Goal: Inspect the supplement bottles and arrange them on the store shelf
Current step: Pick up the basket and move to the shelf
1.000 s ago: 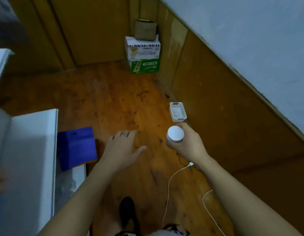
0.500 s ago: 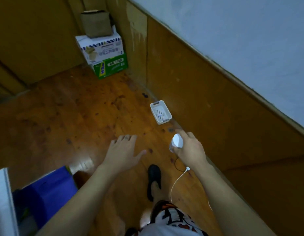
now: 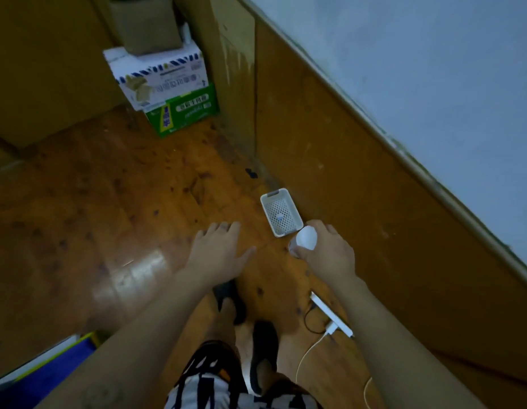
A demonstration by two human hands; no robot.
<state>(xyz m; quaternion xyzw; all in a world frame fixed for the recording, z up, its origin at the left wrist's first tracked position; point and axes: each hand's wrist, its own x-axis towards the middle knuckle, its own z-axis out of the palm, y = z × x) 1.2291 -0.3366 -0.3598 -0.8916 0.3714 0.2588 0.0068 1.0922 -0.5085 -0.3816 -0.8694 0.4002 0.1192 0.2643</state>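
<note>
Presently in hand: your right hand has fingers and thumb curled round a small bottle, which sits in view at the near corner of the basket. Only its round white cap shows plainly.
Free hand: your left hand is palm down, fingers straight and slightly apart, holding nothing, apart from the bottle.
Handling, judged: it fits one hand, so it is likely light. Its body looks stiff and smooth and could slip in a loose grasp. The material cannot be confirmed.
Where to hold: round the body below the cap, as your fingers lie now. Do not carry it by the cap alone, since you cannot tell whether the cap is tight.
Label: hidden by your fingers. I judge you need to turn it toward you to inspect it.
Underfoot: a white power strip lies on the floor by the wall, just right of your feet. A white cable and a black cable run beside it. Judged a trip risk.
Lower left: a blue box at the edge of view, well apart from both hands.
Ahead: a white perforated basket stands on the floor beside the wooden wall panel. It holds one small pale item, too small to identify.
Far corner: a brown box sits on a white carton, which sits on a green carton.
Shelf: not in view. You likely have to turn from this corner to reach it.
</note>
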